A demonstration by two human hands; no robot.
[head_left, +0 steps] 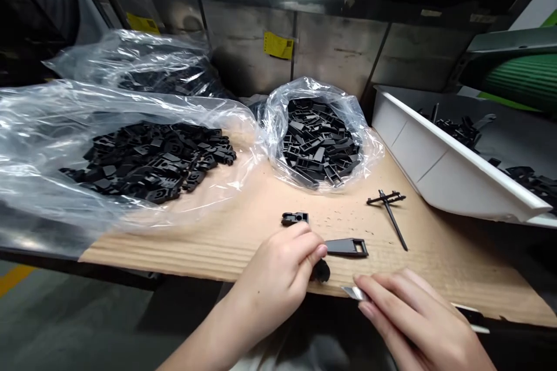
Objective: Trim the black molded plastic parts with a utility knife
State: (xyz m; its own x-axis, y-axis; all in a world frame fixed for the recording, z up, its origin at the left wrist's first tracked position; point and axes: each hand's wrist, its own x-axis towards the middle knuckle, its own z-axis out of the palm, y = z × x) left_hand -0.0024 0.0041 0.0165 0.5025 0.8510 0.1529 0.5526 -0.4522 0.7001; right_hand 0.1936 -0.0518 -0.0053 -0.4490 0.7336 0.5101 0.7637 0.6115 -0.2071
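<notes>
My left hand (278, 266) is closed on a small black plastic part (321, 271), whose rounded end shows below the thumb near the board's front edge. Between the fingers of my right hand (420, 313) is a craft knife (354, 292); its pointed blade sticks out toward the left hand, a small gap away from the part. Just beyond the left fingers lies a flat, tapered black plastic piece (348, 247) with a square opening at one end. Another small black part (295, 218) rests behind the left knuckles.
On the cardboard-covered bench (243, 243), a clear bag (39, 133) spills black parts (152, 159) at left. Another bag (278, 110) holds tapered pieces (319, 142). A black cross-shaped sprue (394, 217) lies near a white bin (456, 168) of black parts at right.
</notes>
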